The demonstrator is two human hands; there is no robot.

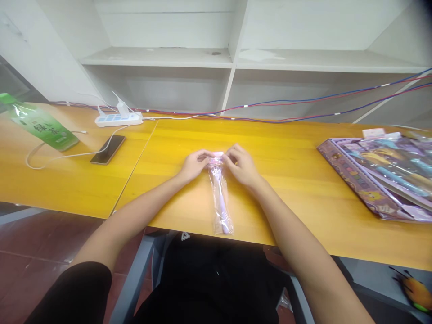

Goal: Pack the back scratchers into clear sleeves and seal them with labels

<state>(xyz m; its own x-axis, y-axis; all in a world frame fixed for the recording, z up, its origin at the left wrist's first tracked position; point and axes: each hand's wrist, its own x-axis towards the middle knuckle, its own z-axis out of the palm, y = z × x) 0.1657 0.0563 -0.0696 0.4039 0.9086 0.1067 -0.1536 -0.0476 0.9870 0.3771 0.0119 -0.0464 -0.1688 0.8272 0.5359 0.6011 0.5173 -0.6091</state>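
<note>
A clear plastic package (pixel 221 198) with a purple, long-handled item inside lies on the yellow table, its pink header at the far end and its lower end near the table's front edge. My left hand (pixel 197 164) pinches the left side of the pink header between thumb and fingers. On the header's right side, my right hand (pixel 240 164) pinches it too, fingers curled. The fingertips hide the header's two edges.
At the right stands a patterned purple box (pixel 361 182) full of wrapped items. Farther left are a phone (pixel 108 150), a green-labelled bottle (pixel 43 126) and a white power strip (pixel 118 119). Red and blue cables (pixel 270 104) run along the back, before white shelves (pixel 162 57).
</note>
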